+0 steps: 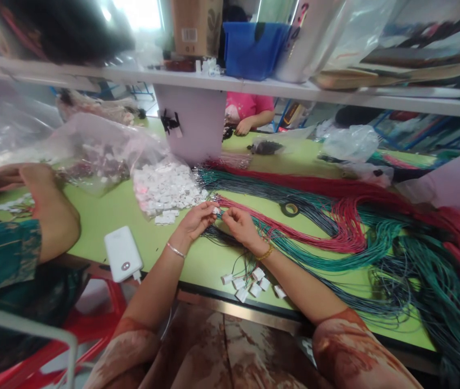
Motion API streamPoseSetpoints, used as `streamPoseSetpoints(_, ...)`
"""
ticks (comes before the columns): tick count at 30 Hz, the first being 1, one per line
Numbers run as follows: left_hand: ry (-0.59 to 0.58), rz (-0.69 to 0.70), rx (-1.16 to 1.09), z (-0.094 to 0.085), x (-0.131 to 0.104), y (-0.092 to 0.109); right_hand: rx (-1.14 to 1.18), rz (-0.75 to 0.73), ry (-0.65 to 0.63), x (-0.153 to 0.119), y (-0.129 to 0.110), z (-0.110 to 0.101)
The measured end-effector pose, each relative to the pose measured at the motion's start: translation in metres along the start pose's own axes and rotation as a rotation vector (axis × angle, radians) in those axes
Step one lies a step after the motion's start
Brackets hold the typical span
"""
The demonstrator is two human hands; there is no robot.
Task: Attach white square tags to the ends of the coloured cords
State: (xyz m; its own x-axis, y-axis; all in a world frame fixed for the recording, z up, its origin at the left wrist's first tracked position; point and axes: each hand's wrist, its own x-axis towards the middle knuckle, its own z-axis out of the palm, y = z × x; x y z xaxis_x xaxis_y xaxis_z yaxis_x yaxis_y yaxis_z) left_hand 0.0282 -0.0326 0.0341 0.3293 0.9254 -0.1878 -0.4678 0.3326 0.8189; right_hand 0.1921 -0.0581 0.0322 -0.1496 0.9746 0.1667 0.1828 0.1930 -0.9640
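Observation:
Between the fingertips of my left hand is a small white connector housing. Close by on its right, my right hand pinches what looks like a thin wire end at the connector; the fingers partly hide it. Long bundles of red wires, green wires and dark grey wires run from near my hands to the right. Below my right wrist lie several white connectors with wires. Loose white housings spill from a clear plastic bag left of my hands.
A white power bank with a cable sits at the table's front edge. A roll of black tape lies among the wires. A co-worker's arm rests at the left; another person works opposite. Overhead, a shelf holds a blue bin.

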Motion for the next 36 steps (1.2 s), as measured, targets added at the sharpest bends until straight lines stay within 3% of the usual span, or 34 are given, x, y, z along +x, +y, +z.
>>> streamPoseSetpoints(9, 0.055, 0.033, 0.106, 0.005, -0.001, -0.001, -0.239, -0.089, -0.027, 0.002, 0.001, -0.008)
streamPoseSetpoints(13, 0.103, 0.066, 0.197, 0.009, -0.001, -0.005, -0.433, -0.231, -0.065, 0.004, 0.002, -0.015)
streamPoseSetpoints(18, 0.197, 0.034, 0.140, 0.012, 0.002, -0.008, -0.681, -0.409, -0.081, 0.008, 0.001, -0.020)
streamPoseSetpoints(26, 0.183, 0.064, 0.137, 0.011, 0.002, -0.009, -0.520, -0.362, -0.072, 0.009, -0.003, -0.018)
streamPoseSetpoints(32, 0.175, 0.122, 0.171, 0.015, 0.000, -0.008, -0.108, -0.039, -0.042, 0.013, 0.001, -0.015)
streamPoseSetpoints(36, 0.199, 0.125, 0.073, 0.011, 0.001, -0.004, -0.127, -0.126, -0.007, 0.011, -0.002, -0.020)
